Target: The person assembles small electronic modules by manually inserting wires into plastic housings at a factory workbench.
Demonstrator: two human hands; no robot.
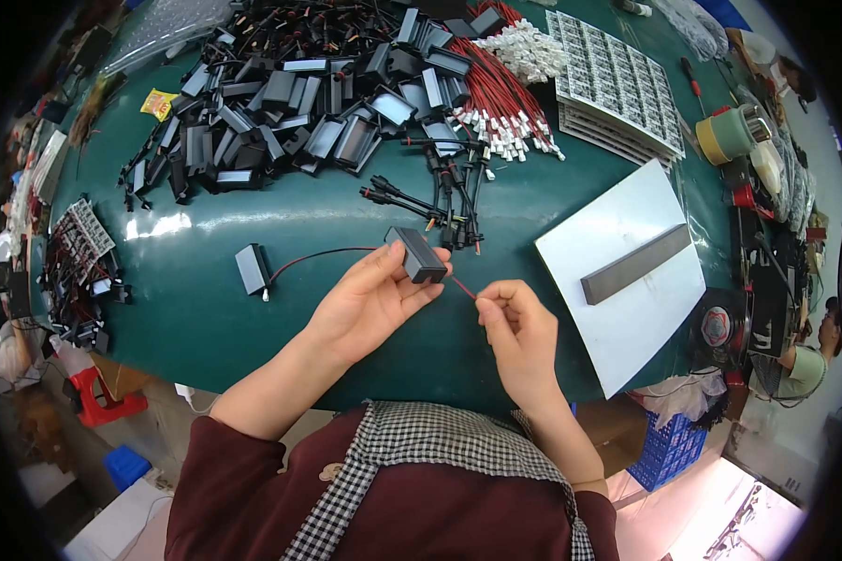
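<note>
Green tabletop [187, 318] extends under and beyond both hands. The left hand [357, 297] grips a dark case [417, 255] between thumb and fingers, raised over the tabletop. The right hand [519, 327] is nearly closed; its thumb and forefinger pinch a thin red wire [465, 287], which runs to the near end of the case. A second case [252, 269] rests left of the left hand, light face up. A lead [318, 252] runs from it to the left hand; its far end is hidden by the fingers.

Just beyond the hands lie black cables [452, 201]. Farther out, toward the left, is a heap of cases [295, 122]. Beyond the right hand are red wires [500, 103] with white connectors and, farther right, stacked boards [617, 84]. A white plate [608, 327] lies right of the right hand, supporting a grey bar [636, 264]. A tape roll [728, 136] stands farther out on that side. Below the table edge, right of the right hand, is a blue crate [669, 451].
</note>
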